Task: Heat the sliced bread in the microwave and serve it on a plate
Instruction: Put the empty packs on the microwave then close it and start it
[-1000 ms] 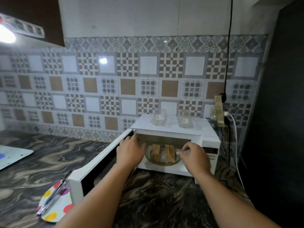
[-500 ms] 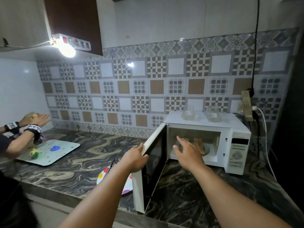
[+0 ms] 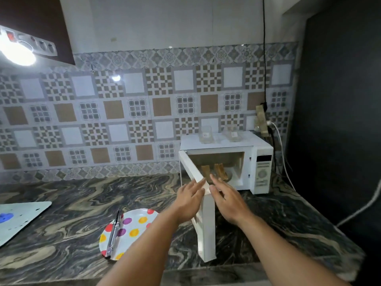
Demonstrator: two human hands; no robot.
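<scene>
A white microwave (image 3: 261,149) stands at the back right of the counter, its door (image 3: 206,223) swung out towards me. Inside, slices of bread (image 3: 219,171) stand upright on the glass turntable. My left hand (image 3: 188,200) lies with its fingers spread against the outer face of the door near its top corner. On the door's inner side my right hand (image 3: 228,200) hovers with fingers apart and holds nothing. A polka-dot plate (image 3: 135,223) lies on the counter left of the door, with metal tongs (image 3: 113,236) across it.
Two clear glass containers (image 3: 206,135) sit on top of the microwave. A pale cutting board (image 3: 18,219) lies at the far left. Cables and a plug (image 3: 268,124) hang behind the microwave on the right. A dark wall closes the right side.
Both hands have come back out of the microwave. The door has swung partway round from wide open, with my left hand on its outer face. The view has shifted back.
</scene>
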